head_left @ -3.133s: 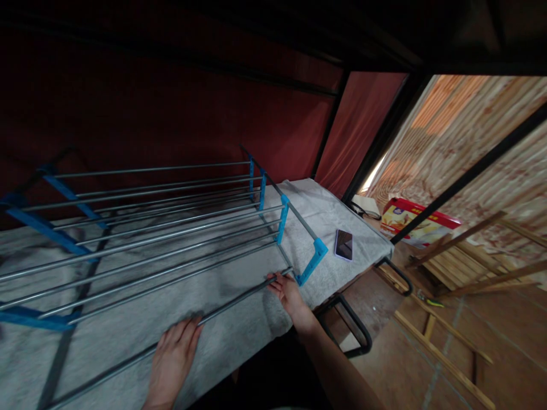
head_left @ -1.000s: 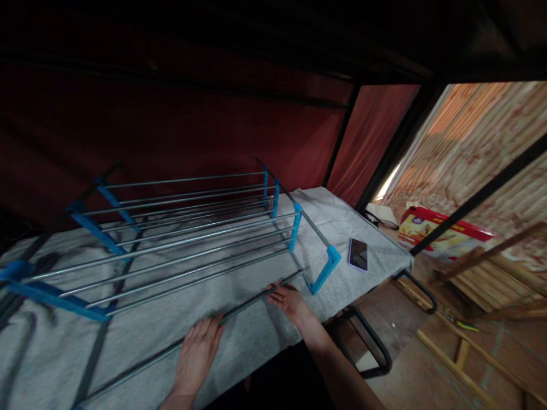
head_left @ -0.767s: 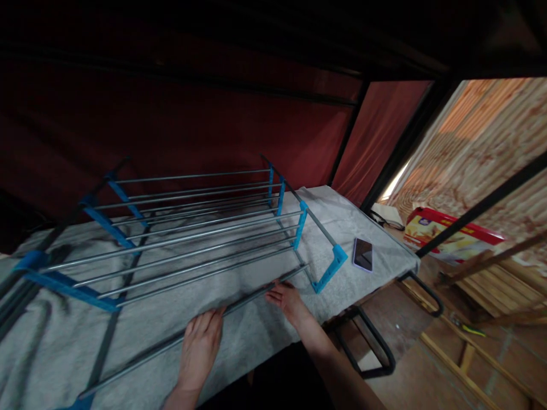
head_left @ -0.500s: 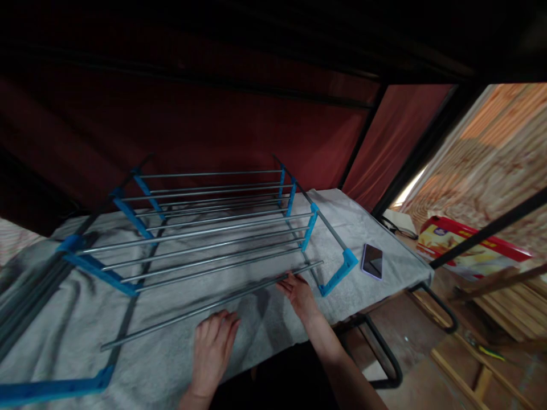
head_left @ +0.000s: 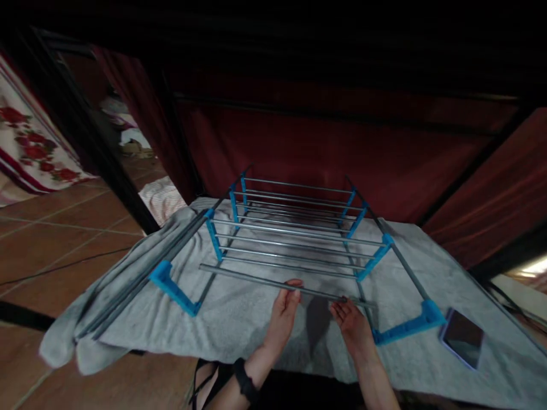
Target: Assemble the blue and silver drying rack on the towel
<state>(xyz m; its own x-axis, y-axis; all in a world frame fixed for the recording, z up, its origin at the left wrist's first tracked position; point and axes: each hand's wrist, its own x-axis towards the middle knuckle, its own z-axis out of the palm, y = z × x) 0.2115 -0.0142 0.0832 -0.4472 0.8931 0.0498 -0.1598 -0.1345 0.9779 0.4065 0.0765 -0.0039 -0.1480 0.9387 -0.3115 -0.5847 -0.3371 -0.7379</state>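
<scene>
A loose grey metal rod runs in front of me, across the near part of a rack made of grey tubes and blue plastic brackets. My left hand is closed on the rod near its middle, thumb and fingers around it. Further right, my right hand has its bent fingers at the same rod, pinching it near the right end. The rod's left end is free, close to the nearest left blue bracket. Another blue bracket lies beyond my right hand.
The rack rests on a grey cloth over a table. A phone lies at the right. Several tubes run along the left side. Behind hangs a dark red curtain; dark frame posts stand at the left.
The view has swung left. My left hand, previously off the rod, now grips it. The rod's left end has moved away from me, nearer the fixed bars; my right hand stays at its right part.
</scene>
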